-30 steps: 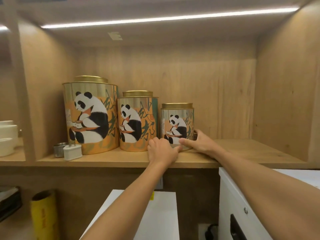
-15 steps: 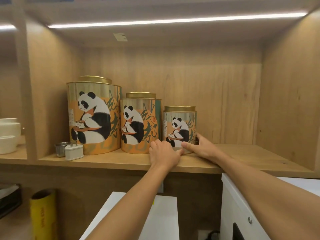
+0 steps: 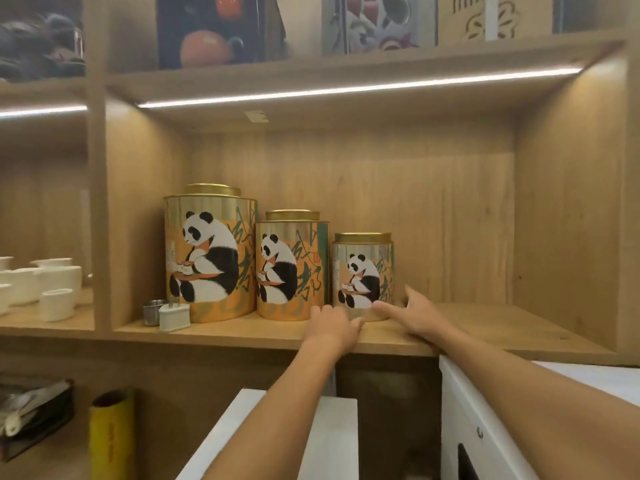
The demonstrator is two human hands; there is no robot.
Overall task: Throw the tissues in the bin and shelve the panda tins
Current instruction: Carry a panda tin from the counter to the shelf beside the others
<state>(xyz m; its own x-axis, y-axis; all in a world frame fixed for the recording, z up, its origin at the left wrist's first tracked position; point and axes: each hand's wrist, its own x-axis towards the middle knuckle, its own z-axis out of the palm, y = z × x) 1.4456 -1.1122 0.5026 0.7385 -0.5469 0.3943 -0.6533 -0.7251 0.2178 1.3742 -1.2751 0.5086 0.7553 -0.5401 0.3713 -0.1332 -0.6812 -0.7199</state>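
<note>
We are touching the small gold-lidded panda tin (image 3: 363, 277) with both hands: left hand (image 3: 332, 327) loosely curled at its base, right hand (image 3: 412, 311) open beside it, neither gripping. It is standing near the wooden shelf (image 3: 485, 327) front edge.

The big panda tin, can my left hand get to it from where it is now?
Probably yes. The left hand is at the shelf edge, and the big tin stands near the front with nothing before it.

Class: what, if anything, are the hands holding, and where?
Both hands, left and right, touch the smallest panda tin at its base, on the shelf; not lifted.
</note>
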